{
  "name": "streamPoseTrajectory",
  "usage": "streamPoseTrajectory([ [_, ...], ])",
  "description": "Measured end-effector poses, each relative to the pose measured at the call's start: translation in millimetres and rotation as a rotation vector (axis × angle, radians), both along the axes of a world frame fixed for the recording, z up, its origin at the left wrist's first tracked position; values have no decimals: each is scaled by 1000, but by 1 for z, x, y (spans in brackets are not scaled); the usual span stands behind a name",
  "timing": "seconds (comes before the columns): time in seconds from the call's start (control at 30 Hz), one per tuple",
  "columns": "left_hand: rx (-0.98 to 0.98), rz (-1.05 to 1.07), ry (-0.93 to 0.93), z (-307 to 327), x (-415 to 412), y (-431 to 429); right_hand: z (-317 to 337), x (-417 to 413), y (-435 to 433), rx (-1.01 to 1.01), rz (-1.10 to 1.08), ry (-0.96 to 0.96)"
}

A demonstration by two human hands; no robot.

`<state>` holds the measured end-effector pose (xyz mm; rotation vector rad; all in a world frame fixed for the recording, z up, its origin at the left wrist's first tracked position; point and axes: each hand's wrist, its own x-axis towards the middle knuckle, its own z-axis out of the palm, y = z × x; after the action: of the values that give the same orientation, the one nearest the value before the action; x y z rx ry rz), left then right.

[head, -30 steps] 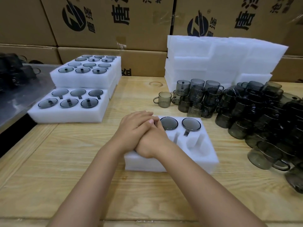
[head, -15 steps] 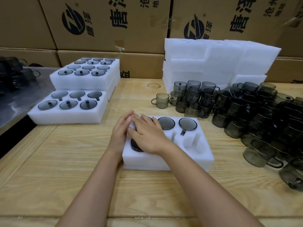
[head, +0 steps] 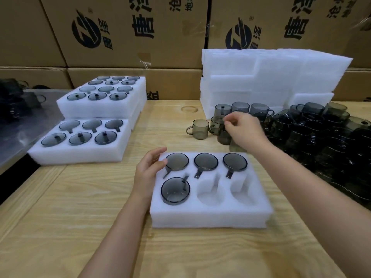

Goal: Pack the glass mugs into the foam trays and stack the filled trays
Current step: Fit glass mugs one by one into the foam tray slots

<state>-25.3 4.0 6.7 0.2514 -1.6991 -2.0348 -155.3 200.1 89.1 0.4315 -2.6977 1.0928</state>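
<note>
mugs: smoky grey | foam tray: white | table: pale wood-grain

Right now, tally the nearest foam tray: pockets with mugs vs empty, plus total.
Pockets holding a glass mug: 4
Empty pockets: 2
Total pockets in the foam tray: 6
</note>
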Motion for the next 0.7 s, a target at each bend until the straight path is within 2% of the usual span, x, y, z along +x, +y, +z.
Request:
streamPoseTrajectory([
  [0.07, 24, -4, -7, -2, -2, -1, -5, -14, -15, 86, 145, -97],
  [0.17, 78, -26, -11, -3, -1, -3, -15, -30, -40, 236, 241, -141],
  [0.3, 119, -46, 8, -2, -2, -2, -22, -43, -60, 457, 238, -118],
  [0.43, 120, -42, 15, -2, -3, -1, -19, -42, -68, 580, 175, -39],
  [0.6, 136, -49, 6, -3, -2, -3, -23, -33, -66, 601, 97, -29],
  [0.7, 155, -51, -6, -4, -1, -4, -18, -23, -59, 511, 90, -39],
])
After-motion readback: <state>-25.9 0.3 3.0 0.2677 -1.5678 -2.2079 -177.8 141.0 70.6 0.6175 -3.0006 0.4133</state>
